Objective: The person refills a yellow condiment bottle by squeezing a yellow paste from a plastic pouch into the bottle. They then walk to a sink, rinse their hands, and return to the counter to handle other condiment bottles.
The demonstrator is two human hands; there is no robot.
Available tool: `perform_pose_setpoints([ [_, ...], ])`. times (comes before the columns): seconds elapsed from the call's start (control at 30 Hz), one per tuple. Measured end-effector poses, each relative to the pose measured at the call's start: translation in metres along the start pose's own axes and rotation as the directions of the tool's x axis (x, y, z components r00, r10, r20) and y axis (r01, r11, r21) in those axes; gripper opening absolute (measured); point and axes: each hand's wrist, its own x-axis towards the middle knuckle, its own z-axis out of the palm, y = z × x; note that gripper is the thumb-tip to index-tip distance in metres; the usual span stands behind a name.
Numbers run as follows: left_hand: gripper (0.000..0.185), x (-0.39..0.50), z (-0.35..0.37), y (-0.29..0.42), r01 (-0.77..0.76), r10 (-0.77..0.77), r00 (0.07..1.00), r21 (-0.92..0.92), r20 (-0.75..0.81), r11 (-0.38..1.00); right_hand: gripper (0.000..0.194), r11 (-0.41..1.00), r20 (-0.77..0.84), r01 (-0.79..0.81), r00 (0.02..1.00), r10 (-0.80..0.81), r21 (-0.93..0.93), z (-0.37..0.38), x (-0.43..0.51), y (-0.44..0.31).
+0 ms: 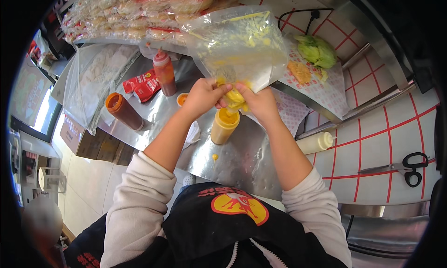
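Both my hands grip the lower end of a clear plastic bag (241, 44) smeared inside with yellow sauce. My left hand (206, 95) pinches its left side and my right hand (256, 102) its right side, with bunched yellow-coated plastic between them. Just below, the bag's end meets the mouth of an open squeeze bottle (225, 126) that holds yellow sauce and stands on the steel table (241, 163). A drop of yellow sauce (215, 157) lies in front of it. Left of my left hand are a small cup of orange sauce (181, 99) and a capped red sauce bottle (165, 72).
An open brown sauce bottle (124, 111), a red packet (142, 85) and a large clear bag (94, 79) are at left. Wrapped buns (139, 15) are stacked behind. Lettuce (316, 51), a white squeeze bottle (316, 142) and scissors (401, 168) lie right. A person (83, 243) is at lower left.
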Motion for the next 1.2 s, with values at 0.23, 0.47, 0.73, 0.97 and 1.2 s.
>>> perform_pose_setpoints([
  [0.23,0.024,0.001,0.009,-0.011,-0.09,0.133,0.982,0.281,-0.136,0.956,0.036,0.977,0.027,0.021,1.0,-0.016,-0.212,-0.006,0.006,0.003],
  [0.47,0.02,0.001,0.014,-0.024,-0.237,0.419,0.878,0.551,-0.23,0.8,0.039,0.888,0.074,0.087,0.995,-0.06,-0.452,-0.007,0.003,-0.009],
  [0.73,0.02,0.0,0.02,-0.022,-0.349,0.484,0.827,0.414,-0.286,0.84,0.038,0.877,0.091,0.082,0.995,-0.044,-0.474,-0.003,-0.006,-0.02],
  [0.97,0.021,0.0,0.022,-0.035,-0.304,0.414,0.848,0.335,-0.331,0.892,0.036,0.829,0.094,0.183,0.983,-0.157,-0.529,-0.002,-0.01,-0.012],
  [1.2,0.022,-0.005,0.029,-0.035,-0.288,0.309,0.86,0.115,-0.406,0.951,0.039,0.79,0.146,0.241,0.971,-0.192,-0.563,0.001,-0.012,-0.014],
])
